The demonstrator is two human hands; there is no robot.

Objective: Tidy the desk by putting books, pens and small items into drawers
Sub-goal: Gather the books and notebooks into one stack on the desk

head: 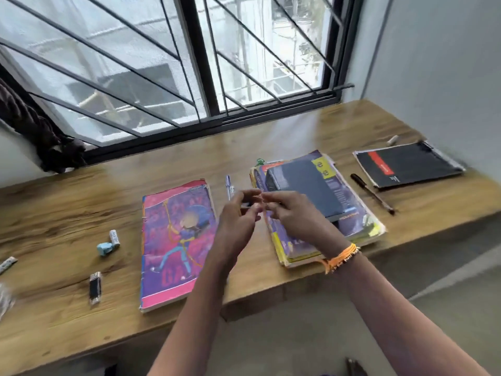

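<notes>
My left hand and my right hand meet in the air above the desk, between two lots of books. The left fingers curl round a small dark item. The right fingers pinch a thin orange stick, perhaps a pen; blur hides the detail. A pink and purple book lies to the left. To the right is a stack of books with a dark blue one on top. A blue pen lies between them. A black pen and a black notebook lie further right.
Small items lie at the left: a white tube, a pale blue eraser-like piece, a black and silver USB stick and a white item at the edge. A white cap lies by the wall. A barred window stands behind the desk.
</notes>
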